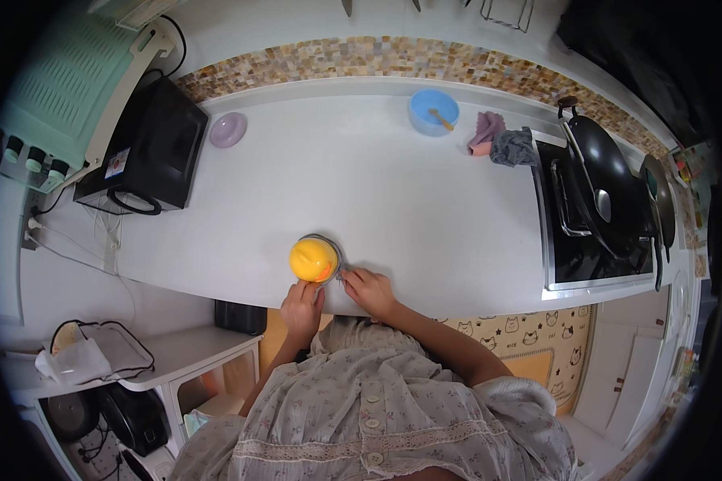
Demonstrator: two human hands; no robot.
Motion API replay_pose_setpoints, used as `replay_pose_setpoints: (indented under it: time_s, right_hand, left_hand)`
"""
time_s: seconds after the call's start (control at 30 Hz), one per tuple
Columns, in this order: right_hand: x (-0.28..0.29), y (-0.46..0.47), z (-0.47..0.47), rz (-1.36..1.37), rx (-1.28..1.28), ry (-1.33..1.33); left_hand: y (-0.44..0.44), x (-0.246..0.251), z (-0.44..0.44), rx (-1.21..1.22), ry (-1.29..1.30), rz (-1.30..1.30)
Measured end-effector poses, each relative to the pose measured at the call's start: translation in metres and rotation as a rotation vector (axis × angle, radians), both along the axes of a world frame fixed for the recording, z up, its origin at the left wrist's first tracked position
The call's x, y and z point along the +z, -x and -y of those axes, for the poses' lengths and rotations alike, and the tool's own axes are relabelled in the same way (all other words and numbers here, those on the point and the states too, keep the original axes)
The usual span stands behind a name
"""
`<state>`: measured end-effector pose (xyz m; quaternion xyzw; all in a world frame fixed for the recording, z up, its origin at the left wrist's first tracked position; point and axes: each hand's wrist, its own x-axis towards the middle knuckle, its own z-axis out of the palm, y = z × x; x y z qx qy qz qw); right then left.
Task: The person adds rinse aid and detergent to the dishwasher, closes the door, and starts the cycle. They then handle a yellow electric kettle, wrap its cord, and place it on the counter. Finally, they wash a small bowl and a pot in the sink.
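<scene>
A glossy yellow rounded object (pixel 311 258) with an orange beak-like patch, perhaps a duck figure, stands near the front edge of the white countertop (pixel 373 186). Around its far and right sides runs a grey band (pixel 339 246). My left hand (pixel 302 308) holds the near side of the yellow object, with the fingertips partly hidden against it. On the right, the fingers of my right hand (pixel 370 291) pinch a small grey end (pixel 344 269) of the band. Whatever lies beneath the yellow object is hidden.
A blue bowl (pixel 424 125) with a wooden-looking utensil (pixel 441 119) sits at the back, near crumpled cloths (pixel 510 147). A lilac lid-like dish (pixel 228 130) lies back left, beside a black appliance (pixel 147 144). A wok (pixel 604 174) rests on the stove at right.
</scene>
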<state>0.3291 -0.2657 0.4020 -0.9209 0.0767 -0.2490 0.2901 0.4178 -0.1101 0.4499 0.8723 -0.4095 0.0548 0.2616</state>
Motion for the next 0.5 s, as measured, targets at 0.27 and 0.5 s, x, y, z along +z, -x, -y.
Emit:
replay_pose_setpoints:
  time_s: [0.27, 0.5]
  right_hand:
    - [-0.010, -0.006, -0.004, 0.038, -0.002, -0.086]
    - [-0.004, -0.011, -0.003, 0.065, 0.054, -0.253]
  left_hand:
    - [0.007, -0.007, 0.010, 0.058, 0.084, 0.155]
    - [0.005, 0.002, 0.008, 0.053, 0.048, 0.241]
